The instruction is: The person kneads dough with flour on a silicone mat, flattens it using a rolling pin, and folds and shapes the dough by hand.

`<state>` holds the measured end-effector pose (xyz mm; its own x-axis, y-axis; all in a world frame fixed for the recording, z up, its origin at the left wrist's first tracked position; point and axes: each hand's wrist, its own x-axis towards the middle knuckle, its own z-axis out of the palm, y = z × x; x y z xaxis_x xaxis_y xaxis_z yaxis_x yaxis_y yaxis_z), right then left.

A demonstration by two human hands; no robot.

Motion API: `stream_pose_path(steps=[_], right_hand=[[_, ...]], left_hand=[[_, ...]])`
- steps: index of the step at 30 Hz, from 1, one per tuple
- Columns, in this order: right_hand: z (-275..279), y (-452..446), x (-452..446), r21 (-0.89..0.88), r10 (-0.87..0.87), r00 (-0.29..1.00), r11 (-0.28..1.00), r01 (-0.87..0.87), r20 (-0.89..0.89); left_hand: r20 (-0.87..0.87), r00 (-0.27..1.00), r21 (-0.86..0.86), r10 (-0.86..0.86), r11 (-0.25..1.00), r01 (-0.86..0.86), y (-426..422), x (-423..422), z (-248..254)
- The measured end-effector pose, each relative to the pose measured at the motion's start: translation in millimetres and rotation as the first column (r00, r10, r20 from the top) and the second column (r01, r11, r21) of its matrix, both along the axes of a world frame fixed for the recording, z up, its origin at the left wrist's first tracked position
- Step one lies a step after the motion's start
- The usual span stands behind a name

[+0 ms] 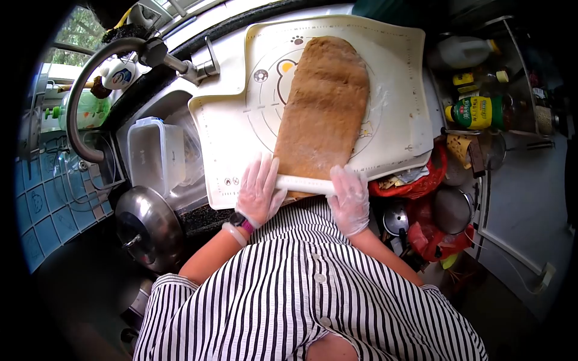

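Note:
A long slab of brown dough (325, 102) lies flattened on a cream baking mat (235, 135) printed with circles and a cartoon figure. Across the dough's near end rests a white rolling pin (306, 185), with a little dough showing on its near side. My left hand (259, 189), in a clear plastic glove, is at the pin's left end, its fingers pointing forward and the thumb on the near side. My right hand (349, 201), gloved too, closes round the right end. Both of the pin's ends are hidden by my hands.
Left of the mat is a sink with a plastic container (156, 153) and a curved faucet (90, 72). A metal lid (149, 228) stands at lower left. On the right are a rack of bottles (478, 112), a red bag (415, 183) and a pot (453, 210).

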<state>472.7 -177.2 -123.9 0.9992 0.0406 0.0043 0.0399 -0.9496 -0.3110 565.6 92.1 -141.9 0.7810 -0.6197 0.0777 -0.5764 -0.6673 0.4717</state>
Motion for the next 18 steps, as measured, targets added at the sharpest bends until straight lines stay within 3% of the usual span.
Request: stream_pose_path(steps=[1,6,7,8,10,12,13,14,16,18], right_hand=[[6,4,-3,-0.083,0.034,0.999,0.996,-0.032,0.022],[3,-9,-2,-0.137,0.129,0.984,0.984,-0.112,0.123],[12,-17,7,-0.020,0.116,0.993,0.993,-0.116,0.035],[20,-25,13,0.098,0.115,0.992,0.989,-0.109,-0.056],[19,-56,10,0.029,0.023,0.992,0.999,-0.027,0.126],[9,-100,4,0.066,-0.226,0.968,0.973,0.220,0.110],[3,-122,8,0.081,-0.299,0.936,0.954,0.289,0.185],[-4,-145,16,0.104,-0.368,0.893,0.930,0.353,0.259],[-11,-190,38,0.073,-0.421,0.872,0.906,0.417,0.250],[-25,-231,59,0.045,-0.470,0.850,0.880,0.473,0.238]], left_hand=[[-0.025,1.000,0.017,0.013,1.000,-0.012,5,-11,1],[-0.206,0.978,0.012,-0.014,1.000,0.017,8,-7,41],[-0.184,0.982,-0.056,0.049,0.997,-0.060,8,-2,29],[-0.311,0.936,-0.137,0.165,0.967,-0.216,9,2,19],[-0.210,0.910,-0.278,0.358,0.870,-0.406,-3,34,30],[-0.351,0.786,-0.284,0.509,0.742,-0.608,-15,63,7],[-0.507,0.710,-0.361,0.489,0.627,-0.690,-22,75,-22],[-0.505,0.708,-0.365,0.493,0.621,-0.693,-31,83,-27],[-0.676,0.582,-0.172,0.452,0.671,-0.722,-57,92,-28],[-0.640,0.554,-0.143,0.533,0.626,-0.767,-88,91,-19]])
